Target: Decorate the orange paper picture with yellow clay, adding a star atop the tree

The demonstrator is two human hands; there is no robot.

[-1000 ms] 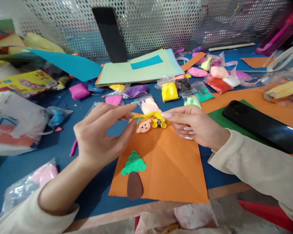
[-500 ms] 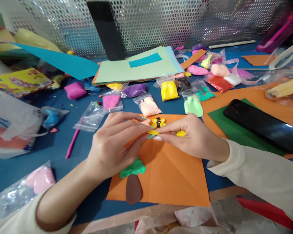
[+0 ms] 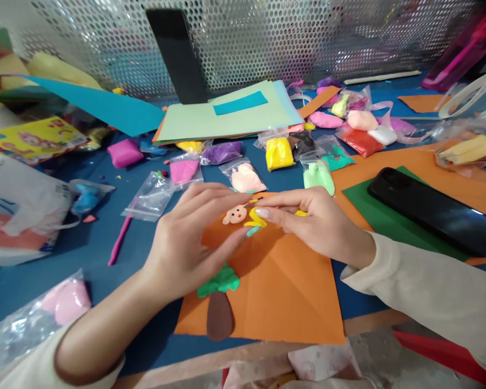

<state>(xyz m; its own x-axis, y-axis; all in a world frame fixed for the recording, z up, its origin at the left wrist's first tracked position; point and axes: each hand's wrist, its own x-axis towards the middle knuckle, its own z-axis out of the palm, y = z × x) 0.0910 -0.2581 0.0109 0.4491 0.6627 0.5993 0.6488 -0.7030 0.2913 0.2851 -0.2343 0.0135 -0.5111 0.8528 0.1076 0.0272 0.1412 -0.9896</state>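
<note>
The yellow clay piece [image 3: 256, 218], pinched between the fingertips of the left hand [image 3: 186, 243] and right hand [image 3: 319, 224] over the orange paper [image 3: 283, 286], looks soft, light and easily dented, so a gentle grip at its ends suits it. Beside it sits a small clay face [image 3: 235, 215], and clay bags and a phone [image 3: 431, 210] crowd the blue desk [image 3: 105, 270].

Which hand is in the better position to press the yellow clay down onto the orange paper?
Right, probably. The right hand has its fingertips on the yellow clay above the orange paper; the left hand touches it only with its thumb.
</note>
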